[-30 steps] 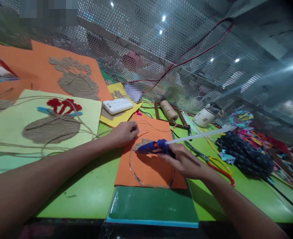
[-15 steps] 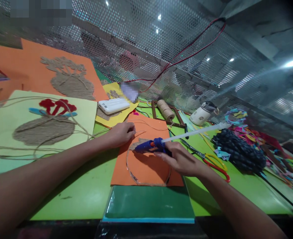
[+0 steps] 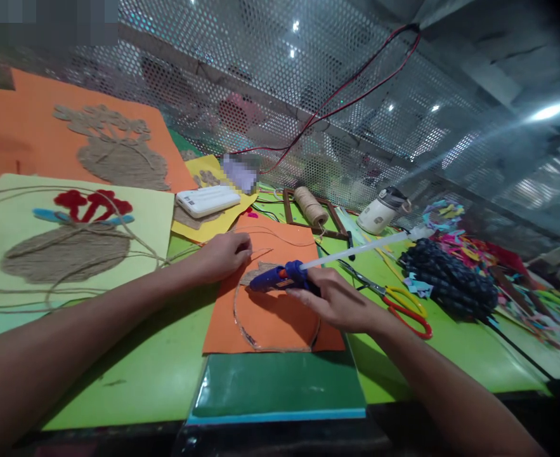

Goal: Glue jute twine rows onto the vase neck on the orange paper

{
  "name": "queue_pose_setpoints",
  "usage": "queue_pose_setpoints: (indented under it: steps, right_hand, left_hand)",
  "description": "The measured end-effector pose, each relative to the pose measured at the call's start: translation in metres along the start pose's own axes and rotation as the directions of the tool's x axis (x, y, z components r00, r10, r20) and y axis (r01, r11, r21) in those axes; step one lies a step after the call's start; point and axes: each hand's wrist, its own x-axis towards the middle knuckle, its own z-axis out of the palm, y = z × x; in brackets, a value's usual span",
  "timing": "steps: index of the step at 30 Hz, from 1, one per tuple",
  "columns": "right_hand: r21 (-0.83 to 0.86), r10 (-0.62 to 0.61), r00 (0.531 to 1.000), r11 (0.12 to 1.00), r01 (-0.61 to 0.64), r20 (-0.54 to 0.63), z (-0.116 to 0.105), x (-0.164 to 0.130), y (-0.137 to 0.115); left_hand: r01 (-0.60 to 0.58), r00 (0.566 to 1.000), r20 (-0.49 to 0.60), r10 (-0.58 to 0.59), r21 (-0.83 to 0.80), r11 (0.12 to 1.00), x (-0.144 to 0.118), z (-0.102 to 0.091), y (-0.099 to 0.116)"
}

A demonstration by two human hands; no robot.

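My right hand point(image 3: 341, 299) grips a blue glue gun point(image 3: 273, 278), a long clear glue stick point(image 3: 356, 248) jutting from its back. The gun's nozzle points left and down at a patch of twine point(image 3: 247, 277) on an orange sheet point(image 3: 280, 324). A thin twine outline point(image 3: 235, 311) with shiny glue curves round below that patch. At the sheet's left edge, my left hand point(image 3: 229, 254) is closed, its fingers curled, with a strand of twine showing at the fingertips. The gun covers part of the patch.
A green folder point(image 3: 280, 387) lies under the orange sheet. To the right are scissors point(image 3: 406, 304), a twine spool point(image 3: 311, 206), a bottle point(image 3: 382, 209) and dark checked cloth point(image 3: 446, 279). Leftward lie a white power bank point(image 3: 208, 200) and a pale sheet with a twine vase point(image 3: 149, 273).
The whole view has shifted slightly, so things appear a little further left. Both hands and the glue gun keep nearly the same place over the orange sheet.
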Motion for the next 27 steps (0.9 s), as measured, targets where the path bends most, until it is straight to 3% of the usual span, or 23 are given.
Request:
queue_pose_setpoints:
  steps: [7, 14, 27]
  right_hand:
    - [-0.040, 0.000, 1.000, 0.999, 0.000, 0.005, -0.010, -0.015, 0.007]
    - [-0.093, 0.081, 0.997, 0.993, -0.079, 0.012, -0.023, -0.028, 0.017]
    - [-0.055, 0.020, 0.999, 0.998, -0.017, 0.046, 0.001, 0.008, 0.001]
  left_hand:
    - [-0.003, 1.000, 0.010, 0.003, -0.006, 1.000, -0.001, -0.002, 0.000]
    - [0.016, 1.000, 0.008, -0.016, 0.000, 1.000, -0.002, -0.002, 0.002]
    - [0.010, 1.000, 0.009, -0.010, 0.042, 0.999, 0.001, -0.002, 0.000]
